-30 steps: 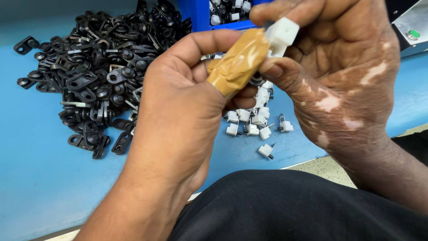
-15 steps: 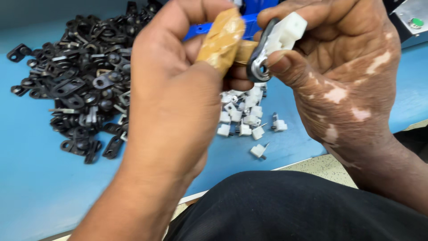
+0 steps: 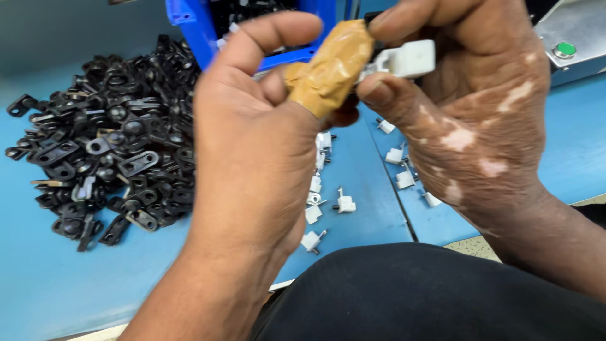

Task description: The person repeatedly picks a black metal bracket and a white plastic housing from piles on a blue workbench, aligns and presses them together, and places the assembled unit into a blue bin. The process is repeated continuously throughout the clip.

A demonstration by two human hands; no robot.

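Both hands are raised close together above the blue work table (image 3: 57, 284), backs turned toward the camera. The right hand (image 3: 467, 120) comes in from the lower right, wrist bent, its fingers curled inward; thumb and forefinger pinch a small white plastic clip (image 3: 404, 61) — a blocky rectangular piece held roughly level at the top of the view, just in front of the palm. The left hand (image 3: 252, 151) rises from the bottom centre, forearm angled up, fingers loosely curled with the forefinger arched over the top. Its thumb, wrapped in tan adhesive tape (image 3: 328, 72), presses against the left end of the white clip, so the piece is gripped between the two hands; what the left palm encloses cannot be seen.

Below the hands, a scatter of small white plastic clips with metal pins (image 3: 328, 196) lies on the table, spread from under the left hand toward the right wrist. To the left sits a large heap of black plastic loop-shaped clamps (image 3: 107, 145). A blue plastic bin (image 3: 196, 31) stands behind the heap at the top edge, and a grey metal box with a green button (image 3: 568, 47) occupies the top right corner. Dark trousers (image 3: 404, 297) fill the bottom — the person's lap.
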